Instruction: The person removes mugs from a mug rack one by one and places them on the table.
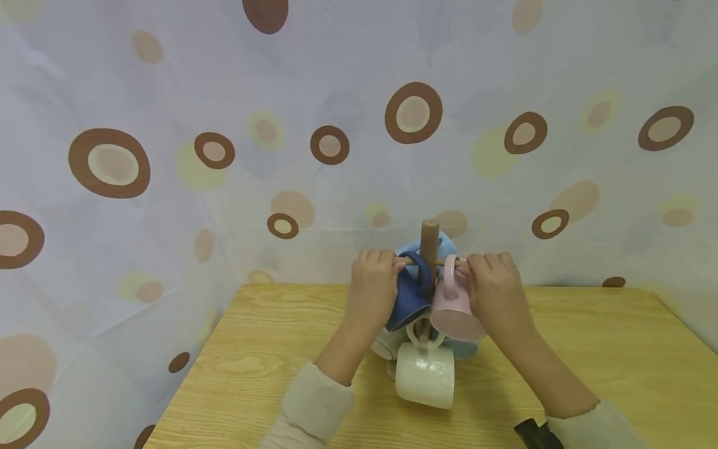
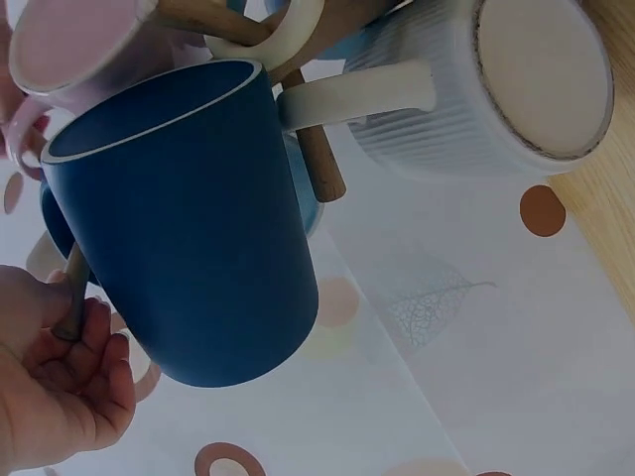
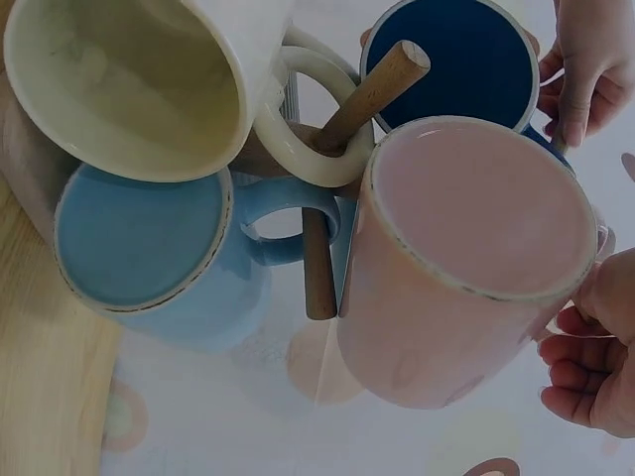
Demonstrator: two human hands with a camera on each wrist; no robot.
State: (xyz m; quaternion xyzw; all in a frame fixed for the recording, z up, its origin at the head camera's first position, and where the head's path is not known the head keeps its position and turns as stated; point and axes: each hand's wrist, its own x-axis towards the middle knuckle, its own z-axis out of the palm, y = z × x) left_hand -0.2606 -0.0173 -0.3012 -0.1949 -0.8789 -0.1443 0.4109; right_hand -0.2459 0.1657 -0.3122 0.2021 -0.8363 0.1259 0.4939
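A wooden mug tree (image 1: 429, 240) stands on the table, hung with several mugs. My left hand (image 1: 371, 287) grips the end of an upper peg (image 2: 76, 283), beside the dark blue mug (image 1: 407, 304) that hangs there by its handle. Across the post, my right hand (image 1: 499, 296) grips the opposite peg's end, close against the pink mug (image 1: 451, 305); in the right wrist view that peg is mostly hidden by the mug. Below them, a cream mug (image 1: 425, 374) hangs from a front peg. A light blue mug (image 3: 139, 238) and a ribbed whitish mug (image 2: 397, 109) hang lower.
The tree stands on a light wooden table (image 1: 269, 349). A pale sheet with brown and yellow circles (image 1: 336, 75) hangs behind and to the left. Another light blue mug (image 1: 447, 244) shows behind the post. A black object (image 1: 537, 434) sits by the right sleeve.
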